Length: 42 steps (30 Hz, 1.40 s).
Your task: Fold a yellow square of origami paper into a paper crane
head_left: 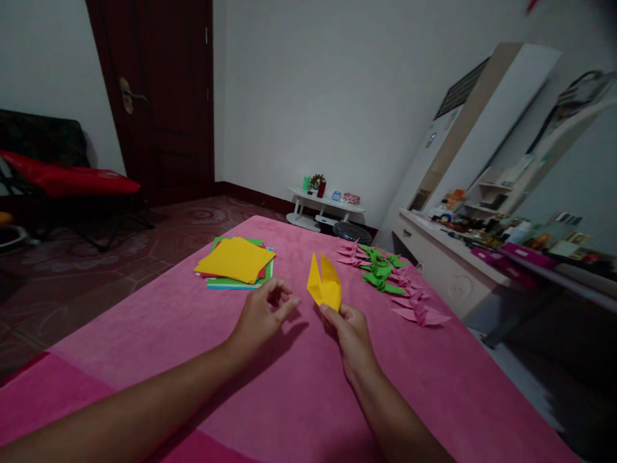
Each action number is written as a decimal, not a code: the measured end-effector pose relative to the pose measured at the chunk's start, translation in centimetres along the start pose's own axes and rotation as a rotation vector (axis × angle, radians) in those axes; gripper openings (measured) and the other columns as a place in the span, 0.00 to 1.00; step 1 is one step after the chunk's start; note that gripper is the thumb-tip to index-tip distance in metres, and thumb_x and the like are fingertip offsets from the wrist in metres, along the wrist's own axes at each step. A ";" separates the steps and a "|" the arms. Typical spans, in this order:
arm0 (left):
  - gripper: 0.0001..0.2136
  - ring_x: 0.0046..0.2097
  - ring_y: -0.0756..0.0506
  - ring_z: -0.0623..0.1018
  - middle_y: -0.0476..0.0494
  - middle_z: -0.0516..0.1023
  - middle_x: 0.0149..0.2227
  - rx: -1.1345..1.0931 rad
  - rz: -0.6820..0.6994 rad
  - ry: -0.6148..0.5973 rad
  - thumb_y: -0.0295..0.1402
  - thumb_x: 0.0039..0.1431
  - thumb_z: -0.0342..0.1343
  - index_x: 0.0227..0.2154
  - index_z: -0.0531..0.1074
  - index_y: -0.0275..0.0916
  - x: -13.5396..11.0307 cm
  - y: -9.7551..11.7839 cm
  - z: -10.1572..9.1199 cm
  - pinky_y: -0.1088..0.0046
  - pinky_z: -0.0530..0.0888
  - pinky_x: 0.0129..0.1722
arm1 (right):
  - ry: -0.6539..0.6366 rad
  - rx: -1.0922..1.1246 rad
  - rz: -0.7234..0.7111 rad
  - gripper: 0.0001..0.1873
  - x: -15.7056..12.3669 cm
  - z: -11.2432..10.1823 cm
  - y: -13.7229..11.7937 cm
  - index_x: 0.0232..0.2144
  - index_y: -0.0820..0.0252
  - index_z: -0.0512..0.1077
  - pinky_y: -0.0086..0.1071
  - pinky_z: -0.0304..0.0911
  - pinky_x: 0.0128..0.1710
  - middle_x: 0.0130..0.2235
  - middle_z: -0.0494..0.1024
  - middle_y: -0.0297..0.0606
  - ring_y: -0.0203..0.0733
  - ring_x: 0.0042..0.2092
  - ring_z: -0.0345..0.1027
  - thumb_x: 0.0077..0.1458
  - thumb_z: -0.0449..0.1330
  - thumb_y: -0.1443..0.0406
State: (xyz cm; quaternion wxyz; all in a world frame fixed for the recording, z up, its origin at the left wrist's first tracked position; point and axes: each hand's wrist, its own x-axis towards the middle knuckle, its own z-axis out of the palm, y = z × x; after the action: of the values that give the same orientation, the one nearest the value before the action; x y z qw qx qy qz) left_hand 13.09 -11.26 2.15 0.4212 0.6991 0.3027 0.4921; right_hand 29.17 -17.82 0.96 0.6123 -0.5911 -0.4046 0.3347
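A yellow origami piece (324, 283) is pinched between the thumb and fingers of my right hand (351, 331). It is folded, with two pointed flaps standing up and a gap between them. My left hand (270, 305) hovers over the pink cloth to the left of it, fingers loosely curled and thumb apart, holding nothing. Just beyond that hand lies a stack of coloured paper sheets (235, 260), yellow on top with green, red and blue edges below. To the right sit several folded paper cranes, among them green cranes (382, 270) and a pink crane (420, 313).
The pink cloth (270, 399) covers the surface under my hands. At right stands a dresser (434, 247) crowded with bottles and boxes. A small white stand (325, 204) is by the far wall. A red chair (72, 180) and a dark door (159, 96) are at left.
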 end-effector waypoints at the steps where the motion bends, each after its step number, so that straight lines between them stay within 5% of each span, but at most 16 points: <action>1: 0.13 0.26 0.49 0.70 0.47 0.73 0.25 -0.155 -0.135 -0.098 0.40 0.51 0.58 0.33 0.68 0.36 -0.1 -0.1 0.4 0.73 0.66 0.28 | 0.005 0.027 -0.009 0.14 -0.3 0.2 0.0 0.23 0.64 0.69 0.26 0.42 0.21 0.20 0.60 0.28 0.30 0.22 0.47 0.46 0.61 0.57; 5: 0.16 0.27 0.50 0.72 0.43 0.74 0.26 -0.456 -0.292 -0.241 0.44 0.51 0.57 0.29 0.73 0.32 -0.4 -0.2 1.2 0.75 0.66 0.27 | -0.038 0.079 -0.008 0.13 -1.4 1.2 0.3 0.25 0.63 0.70 0.26 0.43 0.22 0.20 0.59 0.28 0.30 0.23 0.47 0.48 0.62 0.58; 11: 0.17 0.21 0.55 0.65 0.50 0.68 0.18 -0.530 -0.365 -0.126 0.43 0.50 0.59 0.19 0.69 0.32 -0.3 0.0 0.7 0.79 0.60 0.22 | -0.122 0.090 0.004 0.12 -2.0 1.7 0.6 0.26 0.64 0.71 0.27 0.44 0.24 0.21 0.61 0.30 0.31 0.24 0.49 0.48 0.61 0.59; 20: 0.15 0.20 0.54 0.67 0.50 0.70 0.18 -0.383 -0.357 -0.028 0.40 0.50 0.58 0.18 0.68 0.33 -0.3 -0.5 0.6 0.79 0.62 0.22 | -0.150 0.096 0.012 0.10 -2.1 1.8 0.2 0.27 0.64 0.72 0.27 0.44 0.24 0.22 0.62 0.29 0.31 0.24 0.49 0.48 0.61 0.61; 29: 0.14 0.18 0.56 0.62 0.52 0.66 0.17 -0.469 -0.408 -0.408 0.40 0.48 0.60 0.24 0.69 0.33 -0.5 -0.1 0.2 0.81 0.56 0.17 | -0.111 0.199 0.044 0.08 -1.3 0.6 0.3 0.22 0.63 0.70 0.27 0.46 0.22 0.21 0.66 0.30 0.31 0.23 0.53 0.46 0.61 0.63; 42: 0.11 0.21 0.54 0.66 0.50 0.69 0.20 -0.414 -0.319 -0.350 0.38 0.51 0.58 0.26 0.69 0.33 -1.3 -0.2 0.9 0.81 0.59 0.19 | -0.269 0.143 -0.041 0.10 -2.2 1.3 -0.5 0.28 0.63 0.71 0.27 0.52 0.24 0.24 0.71 0.34 0.33 0.25 0.60 0.49 0.61 0.60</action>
State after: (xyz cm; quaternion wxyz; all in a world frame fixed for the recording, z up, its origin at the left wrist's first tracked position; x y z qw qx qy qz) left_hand 13.52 -12.55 1.25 0.6723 0.6163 0.2249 0.3429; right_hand 27.02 -19.26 1.25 0.5997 -0.4876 -0.4700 0.4262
